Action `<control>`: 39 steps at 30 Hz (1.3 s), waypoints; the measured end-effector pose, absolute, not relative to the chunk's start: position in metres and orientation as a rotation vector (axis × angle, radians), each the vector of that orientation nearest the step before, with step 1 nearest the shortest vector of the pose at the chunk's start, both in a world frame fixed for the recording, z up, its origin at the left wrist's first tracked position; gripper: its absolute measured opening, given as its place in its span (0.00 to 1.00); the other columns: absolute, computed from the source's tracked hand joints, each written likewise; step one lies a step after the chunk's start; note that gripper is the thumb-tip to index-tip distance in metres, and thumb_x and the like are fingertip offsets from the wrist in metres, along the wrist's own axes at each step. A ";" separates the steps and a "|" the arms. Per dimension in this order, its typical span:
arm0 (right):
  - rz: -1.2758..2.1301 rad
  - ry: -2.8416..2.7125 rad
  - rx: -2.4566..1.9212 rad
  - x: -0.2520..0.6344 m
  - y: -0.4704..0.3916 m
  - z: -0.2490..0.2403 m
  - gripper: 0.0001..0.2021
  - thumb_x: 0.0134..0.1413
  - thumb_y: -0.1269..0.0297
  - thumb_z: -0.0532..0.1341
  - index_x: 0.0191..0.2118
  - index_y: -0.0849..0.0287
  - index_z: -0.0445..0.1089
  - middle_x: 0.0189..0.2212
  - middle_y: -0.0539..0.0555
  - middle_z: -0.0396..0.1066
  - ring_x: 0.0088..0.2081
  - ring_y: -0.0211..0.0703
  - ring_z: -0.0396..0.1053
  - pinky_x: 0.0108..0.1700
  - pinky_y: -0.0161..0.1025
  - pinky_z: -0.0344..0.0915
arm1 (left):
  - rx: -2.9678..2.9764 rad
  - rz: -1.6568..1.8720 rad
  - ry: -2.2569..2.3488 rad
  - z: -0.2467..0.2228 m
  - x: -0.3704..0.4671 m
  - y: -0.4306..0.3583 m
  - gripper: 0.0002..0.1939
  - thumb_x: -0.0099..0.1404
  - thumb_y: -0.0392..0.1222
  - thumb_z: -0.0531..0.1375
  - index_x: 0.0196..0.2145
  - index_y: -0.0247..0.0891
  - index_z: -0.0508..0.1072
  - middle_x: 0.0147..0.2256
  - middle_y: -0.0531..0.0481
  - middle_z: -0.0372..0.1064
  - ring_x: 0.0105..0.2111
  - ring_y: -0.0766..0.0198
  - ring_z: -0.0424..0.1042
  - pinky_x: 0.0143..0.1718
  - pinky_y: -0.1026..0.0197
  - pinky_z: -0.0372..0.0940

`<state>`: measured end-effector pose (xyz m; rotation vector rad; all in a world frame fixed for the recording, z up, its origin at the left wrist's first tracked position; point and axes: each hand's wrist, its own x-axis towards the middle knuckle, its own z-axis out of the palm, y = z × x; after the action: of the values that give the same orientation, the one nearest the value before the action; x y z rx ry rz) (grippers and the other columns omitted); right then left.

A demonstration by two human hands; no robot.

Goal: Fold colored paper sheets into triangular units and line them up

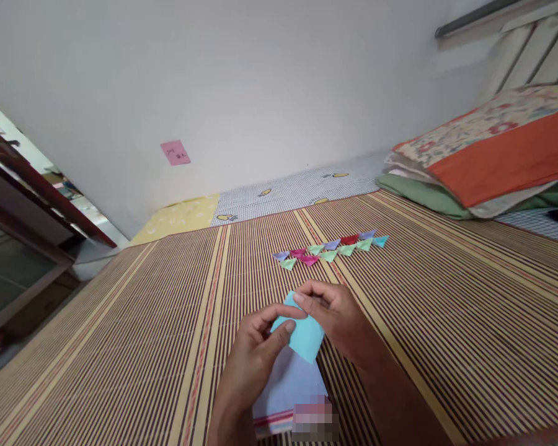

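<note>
A light blue paper [307, 339] is held up between both hands, over a pale sheet or booklet [286, 384] with red stripes near its lower edge. My left hand [255, 350] pinches the paper's left side between thumb and forefinger. At its upper right part, my right hand [337, 310] grips it with thumb and fingers. Beyond the hands, several small folded paper triangles [328, 255] in green, purple, pink, red and blue lie in two rows on the striped mat [177, 334].
Folded bedding [516, 148] with orange and floral cloth is piled at the back right. A pink note [175, 152] is stuck on the white wall [270, 80]. Yellow cloth [181, 217] and checked cloth [279, 192] show behind the mat. A doorway is at the left.
</note>
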<state>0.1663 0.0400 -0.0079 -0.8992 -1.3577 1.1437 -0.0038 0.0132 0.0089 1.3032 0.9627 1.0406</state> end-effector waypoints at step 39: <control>0.702 -1.898 -0.766 0.173 0.021 0.016 0.08 0.60 0.74 0.66 0.42 0.55 0.76 0.45 0.53 0.73 0.50 0.46 0.71 0.53 0.48 0.65 | 0.811 1.245 0.844 0.004 -0.012 0.027 0.25 0.59 0.60 0.70 0.30 0.30 0.84 0.24 0.46 0.75 0.24 0.66 0.69 0.27 0.67 0.64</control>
<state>0.1726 0.0212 0.0163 -0.7658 -1.8978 0.7018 -0.0116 0.0269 0.0038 0.8110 0.8437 1.2453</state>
